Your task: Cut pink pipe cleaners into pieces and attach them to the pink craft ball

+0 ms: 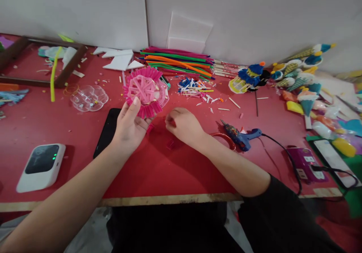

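My left hand [129, 124] grips a round pink craft piece [144, 91] made of cut straw segments, held tilted above the red table [51, 128], thumb on its lower rim. My right hand [183, 126] rests on the table just to the right, fingers curled and pinched on something small that I cannot make out. A few short pink straw bits [170, 144] lie on the table below my right hand.
A black phone [109, 132] lies under my left wrist. A blue glue gun [240, 136] and red-handled scissors [226, 138] sit to the right. Long coloured straws [178, 60] lie at the back, a clear flower-shaped tray [89, 98] and white device [41, 166] at left.
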{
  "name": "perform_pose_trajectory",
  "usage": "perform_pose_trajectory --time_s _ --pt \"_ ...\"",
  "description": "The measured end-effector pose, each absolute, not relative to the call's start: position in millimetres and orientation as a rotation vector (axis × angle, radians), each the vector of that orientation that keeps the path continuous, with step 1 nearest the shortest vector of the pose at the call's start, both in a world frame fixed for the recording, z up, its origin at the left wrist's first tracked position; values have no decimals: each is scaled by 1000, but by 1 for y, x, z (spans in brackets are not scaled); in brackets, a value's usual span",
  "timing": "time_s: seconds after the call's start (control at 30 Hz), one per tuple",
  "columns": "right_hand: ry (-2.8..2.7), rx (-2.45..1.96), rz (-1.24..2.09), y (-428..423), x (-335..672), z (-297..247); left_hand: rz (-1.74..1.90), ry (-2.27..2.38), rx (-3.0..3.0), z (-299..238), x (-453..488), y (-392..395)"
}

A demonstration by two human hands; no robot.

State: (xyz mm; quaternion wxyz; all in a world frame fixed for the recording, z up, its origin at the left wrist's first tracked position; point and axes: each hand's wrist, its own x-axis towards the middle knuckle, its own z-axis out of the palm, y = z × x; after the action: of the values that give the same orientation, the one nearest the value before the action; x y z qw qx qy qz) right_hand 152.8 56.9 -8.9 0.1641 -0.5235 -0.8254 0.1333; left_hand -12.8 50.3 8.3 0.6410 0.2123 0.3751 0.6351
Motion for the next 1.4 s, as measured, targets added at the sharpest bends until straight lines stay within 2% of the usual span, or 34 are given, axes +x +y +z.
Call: perform_pose_trajectory --time_s 0.1,0.23,0.33,0.47,0.93,1.4 --pt "-1933 -1360 526 54 163 0 1504 841 579 6 -10 47" --pt "-1438 -1131 1000 53 168 6 1514 862 674 7 -4 41" --pt "-1285 -1085 1253 53 165 3 1477 897 690 8 -2 38" --pt "-1195 -1079 1419 53 161 1 1496 944 677 8 2 36" --pt "-1065 -1018 1653 56 165 3 1481 931 787 2 0 35" --pt "-1032 -954 1731 57 166 0 1522 894 891 -14 -3 42"
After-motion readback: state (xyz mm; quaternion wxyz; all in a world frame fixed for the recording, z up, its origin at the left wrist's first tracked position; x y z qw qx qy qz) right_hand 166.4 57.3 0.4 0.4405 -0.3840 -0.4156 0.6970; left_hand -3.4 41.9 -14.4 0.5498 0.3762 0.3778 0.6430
